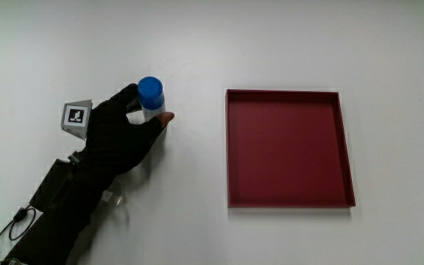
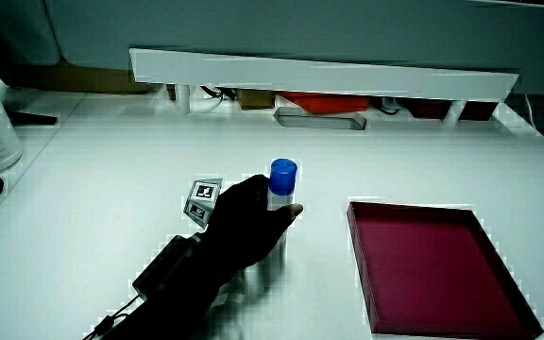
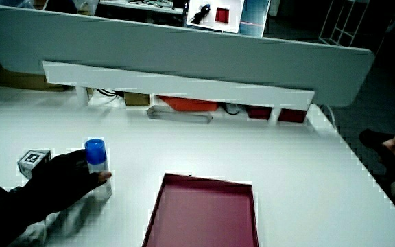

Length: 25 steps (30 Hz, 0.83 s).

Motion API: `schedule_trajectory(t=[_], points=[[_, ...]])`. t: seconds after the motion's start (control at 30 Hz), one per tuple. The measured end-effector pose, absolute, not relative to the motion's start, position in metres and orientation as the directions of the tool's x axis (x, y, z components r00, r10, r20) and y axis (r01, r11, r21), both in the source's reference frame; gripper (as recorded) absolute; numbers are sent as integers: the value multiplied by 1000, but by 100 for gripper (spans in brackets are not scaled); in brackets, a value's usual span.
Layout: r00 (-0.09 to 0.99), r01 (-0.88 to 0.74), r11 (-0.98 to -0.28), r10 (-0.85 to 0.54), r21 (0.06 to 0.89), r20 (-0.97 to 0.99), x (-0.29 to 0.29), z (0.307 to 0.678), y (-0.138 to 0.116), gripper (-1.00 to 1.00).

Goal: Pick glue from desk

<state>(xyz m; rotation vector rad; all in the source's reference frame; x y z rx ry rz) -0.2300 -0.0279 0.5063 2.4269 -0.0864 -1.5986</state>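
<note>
We see the hand (image 1: 116, 136) reaching forward over the white desk (image 1: 197, 44), its forearm (image 1: 57, 213) running back toward the person and lying low along the desk surface. The glove's patterned cube (image 1: 76, 116) sits on the back of the hand, facing upward in the main view and showing in both side views as well (image 2: 202, 200) (image 3: 33, 160).

The fingers (image 1: 127, 96) are curled around the glue (image 1: 151, 98), a pale upright stick with a blue cap. In the main view we make out one finger wrapping the stick on the side farther from the person, while the bare thumb tip (image 1: 166, 118) presses on the nearer side, so the stick is pinched between them just under its cap. In a side view the glue (image 2: 281, 189) stands upright with the cap clear above the glove; in a side view (image 3: 97, 165) its lower end appears to reach down to the desk, though we cannot tell for certain whether it rests there or is held just off it.

Beside the hand, well apart from the glue, lies a shallow dark red tray (image 1: 341, 147), square and flat on the desk. A low partition (image 2: 319, 71) runs along the desk's edge farthest from the person.
</note>
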Motion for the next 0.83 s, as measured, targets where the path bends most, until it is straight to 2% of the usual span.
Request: schedule_trajectory(t=[0.03, 0.07, 0.13, 0.17, 0.23, 0.33, 0.37, 0.4, 0.47, 0.57, 0.6, 0.63, 0.7, 0.73, 0.77, 0.8, 0.83], points=[[418, 69, -967, -195, 245, -887, -227, 502, -29, 100], [419, 96, -974, -146, 203, -896, -225, 499, -32, 100], [426, 111, -977, -118, 181, -897, -218, 487, -35, 100], [464, 104, -972, -139, 209, -875, -217, 483, -36, 100], [436, 127, -975, -109, 181, -893, -208, 472, -40, 100], [409, 139, -970, -128, 201, -903, -196, 464, -45, 100], [366, 162, -969, -116, 186, -923, -188, 457, -46, 100], [341, 180, -975, -64, 132, -938, -184, 458, -49, 100], [373, 185, -974, -56, 134, -926, -176, 454, -52, 100], [258, 229, -969, -31, 92, -966, -160, 449, -56, 100], [252, 238, -969, 0, 62, -968, -155, 448, -58, 100], [345, 241, -967, 5, 83, -939, -152, 447, -59, 100], [334, 253, -964, 11, 78, -943, -141, 446, -61, 100], [292, 266, -963, 38, 42, -956, -136, 449, -62, 100], [270, 276, -959, 14, 64, -963, -130, 448, -62, 100], [321, 270, -960, 10, 82, -947, -127, 449, -63, 100], [293, 276, -959, 26, 58, -956, -123, 452, -63, 100]])
